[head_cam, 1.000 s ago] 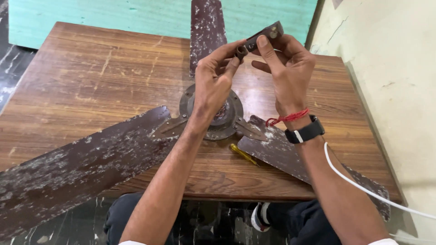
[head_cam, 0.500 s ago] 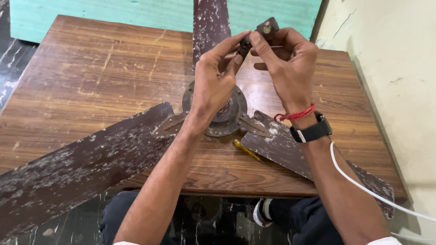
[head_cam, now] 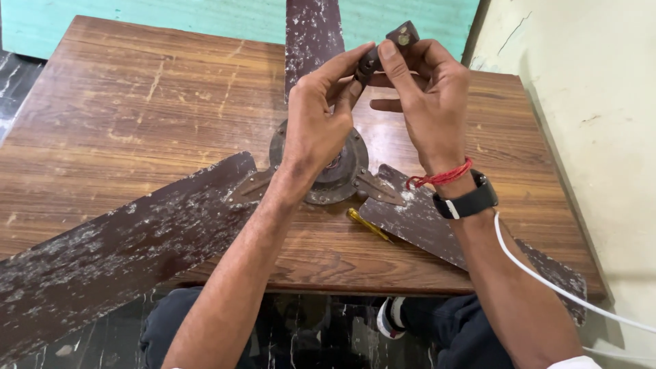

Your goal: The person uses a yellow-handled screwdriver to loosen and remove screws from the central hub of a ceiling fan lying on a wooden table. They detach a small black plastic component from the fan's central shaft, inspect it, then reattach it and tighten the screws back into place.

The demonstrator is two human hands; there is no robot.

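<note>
- While both hands are raised above the fan's middle, a small dark metal block with a round stud on its end is pinched between them, up near the far edge of the table.
- The right hand grips the block with thumb and fingers closed around its upper end; a red thread and a black watch sit on that wrist.
- The left hand closes thumb and forefinger on the block's lower end, its other fingers curled.
- Directly beneath the hands lies the ceiling fan's round motor hub, partly hidden by the left hand and forearm.
- Three worn brown blades spread from the hub: one towards the far edge, one overhanging the near left, one to the near right under the right forearm.
- A yellow-handled screwdriver lies on the wooden table just beside the hub.
- A white cable trails past the right forearm.
</note>
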